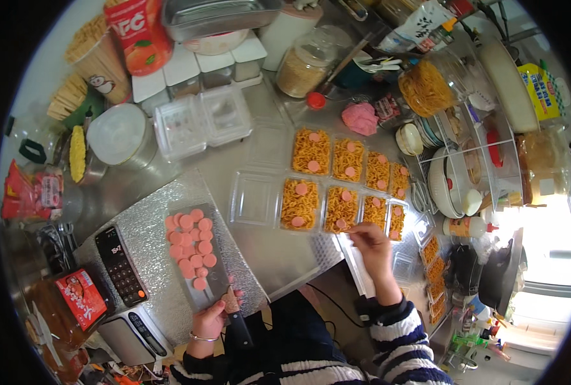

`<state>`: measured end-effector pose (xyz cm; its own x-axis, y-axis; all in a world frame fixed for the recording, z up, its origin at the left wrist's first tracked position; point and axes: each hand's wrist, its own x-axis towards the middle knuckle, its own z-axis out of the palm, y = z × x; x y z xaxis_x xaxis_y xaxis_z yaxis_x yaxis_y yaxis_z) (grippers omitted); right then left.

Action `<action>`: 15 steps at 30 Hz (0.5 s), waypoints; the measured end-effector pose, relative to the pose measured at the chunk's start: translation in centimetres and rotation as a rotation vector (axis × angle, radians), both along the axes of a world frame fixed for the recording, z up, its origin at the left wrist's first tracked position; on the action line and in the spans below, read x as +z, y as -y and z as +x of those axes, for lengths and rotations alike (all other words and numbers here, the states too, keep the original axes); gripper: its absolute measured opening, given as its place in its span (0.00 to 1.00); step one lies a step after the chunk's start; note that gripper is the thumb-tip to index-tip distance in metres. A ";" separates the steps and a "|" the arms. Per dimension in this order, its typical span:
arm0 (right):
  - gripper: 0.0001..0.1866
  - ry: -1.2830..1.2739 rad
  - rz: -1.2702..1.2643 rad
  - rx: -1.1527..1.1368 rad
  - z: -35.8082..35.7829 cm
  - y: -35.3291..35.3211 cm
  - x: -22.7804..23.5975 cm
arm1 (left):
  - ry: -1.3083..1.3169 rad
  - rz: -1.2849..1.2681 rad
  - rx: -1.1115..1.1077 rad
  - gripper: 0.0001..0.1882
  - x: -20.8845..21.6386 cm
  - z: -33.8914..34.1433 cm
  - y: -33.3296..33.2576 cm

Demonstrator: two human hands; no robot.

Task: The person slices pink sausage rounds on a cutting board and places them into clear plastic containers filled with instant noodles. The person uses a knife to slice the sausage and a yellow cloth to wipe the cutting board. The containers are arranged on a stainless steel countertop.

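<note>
My left hand (pixel 209 321) is closed round the handle of a broad-bladed kitchen knife (pixel 216 260). Many round pink sausage slices (pixel 186 222) lie on its flat blade. To the right, two rows of clear plastic boxes hold orange-brown noodles (pixel 300 200), with pink slices on top. At the near row, my right hand (pixel 372 247) hangs with thumb and fingertips drawn together in a pinch, close to a slice (pixel 342 223) on the noodles. Whatever the fingertips may hold is too small to tell.
A phone (pixel 120 263) rests on a silvery mat (pixel 154 231), near a small scale (pixel 134 337). Stacked clear containers (pixel 202 119), jars and a condiment box line the back. A wire rack with bowls (pixel 446 179) stands right. More noodle boxes (pixel 433 269) sit lower right.
</note>
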<state>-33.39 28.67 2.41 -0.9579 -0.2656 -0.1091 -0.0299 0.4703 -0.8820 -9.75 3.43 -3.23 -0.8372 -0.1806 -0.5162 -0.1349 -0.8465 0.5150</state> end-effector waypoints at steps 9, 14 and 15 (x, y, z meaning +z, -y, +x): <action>0.05 0.216 -0.053 -0.304 -2.8 -10.0 -3.6 | 0.031 -0.116 -0.005 0.35 -0.2 0.2 -0.1; 0.05 0.207 0.033 -0.315 -3.4 -9.5 -4.5 | 0.021 -0.140 -0.041 0.31 1.0 0.2 -0.2; 0.05 0.167 0.095 -0.314 -3.4 -9.6 -4.8 | 0.016 -0.105 -0.053 0.31 1.3 0.2 -0.3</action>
<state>-36.74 38.23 -2.34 -0.9581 0.0574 -0.2807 0.2694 0.5140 -0.8144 -9.54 3.72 -1.95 -0.8388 -0.1899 -0.5102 -0.1873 -0.7793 0.5980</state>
